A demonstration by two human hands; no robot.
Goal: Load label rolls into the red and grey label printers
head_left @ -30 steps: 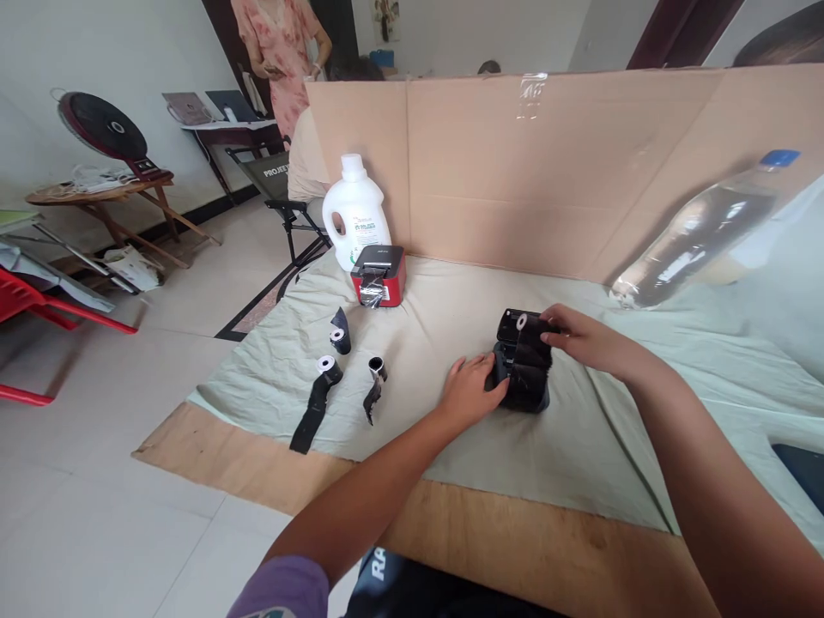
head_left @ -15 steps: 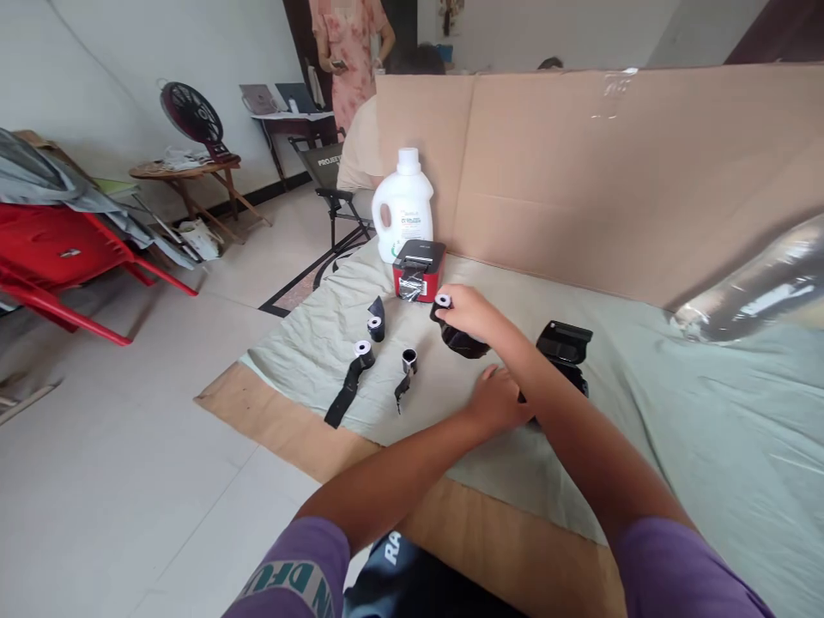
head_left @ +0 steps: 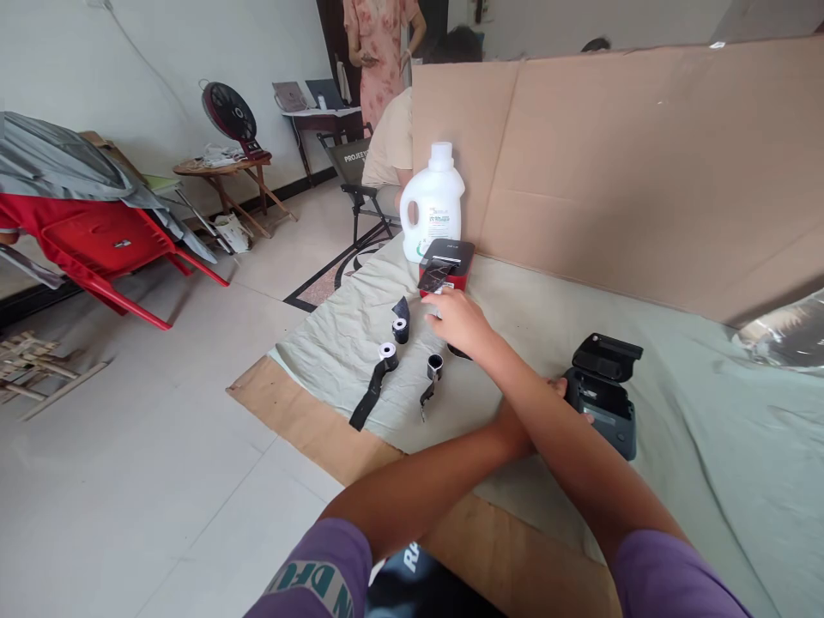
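Note:
My right hand reaches across my left forearm, fingers apart, just in front of a red and black printer with a dark strip hanging from its front. Black material shows partly under this hand; the rest is hidden. My left hand, mostly covered by my right forearm, grips the left side of a dark device whose lid stands raised. To the left lie a roll with a long black strip, a smaller black roll and a dark ring-shaped roll with a curled strip.
A white jug stands behind the printer, before an upright cardboard sheet. A clear plastic-wrapped bundle lies at right. Beyond are a red chair, a fan, a seated person and a standing person.
The view has shifted left. My right hand has let go of the roll it was pinching and moved nearer the printer. My left hand has moved right, onto the dark device, which is more visible.

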